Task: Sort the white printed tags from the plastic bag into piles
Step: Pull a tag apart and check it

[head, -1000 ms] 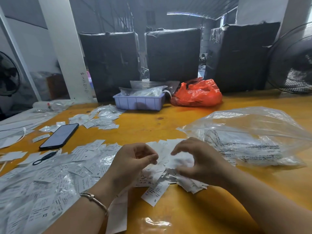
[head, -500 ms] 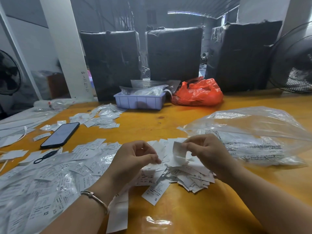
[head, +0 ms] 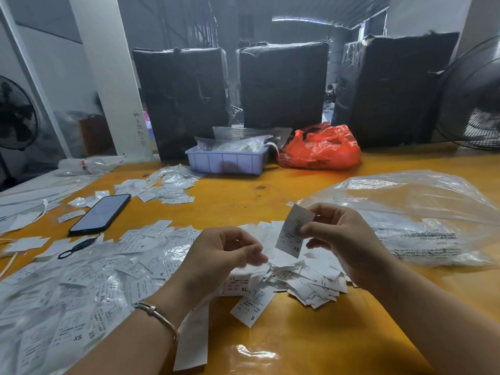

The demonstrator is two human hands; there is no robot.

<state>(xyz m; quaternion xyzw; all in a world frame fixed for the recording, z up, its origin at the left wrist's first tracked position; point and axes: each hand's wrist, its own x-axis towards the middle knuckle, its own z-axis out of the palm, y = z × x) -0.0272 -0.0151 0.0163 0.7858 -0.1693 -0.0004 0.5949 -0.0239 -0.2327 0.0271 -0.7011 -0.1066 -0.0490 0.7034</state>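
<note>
Step in hand: reading one tag's size.
The right hand (head: 349, 244) pinches a white printed XS tag (head: 293, 231) above the unsorted heap (head: 305, 280) (clear plastic bag (head: 422, 212) alongside); the left hand (head: 221, 255), fingers curled, holds nothing visible. Next, likely placement on the matching pile.

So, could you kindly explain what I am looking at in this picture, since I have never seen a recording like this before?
There is no machine here: these are a person's two bare hands, filmed by a wide-angle camera worn on the head, looking forward and down. The right hand pinches one white printed tag marked XS, lifted above the loose heap of tags on the orange table. The left hand is curled beside it; I cannot tell whether it holds anything. To the right lies the clear plastic bag the tags come from. On the left lie more spread tags, a black phone and, further back, a lilac tray and an orange bag.
</note>
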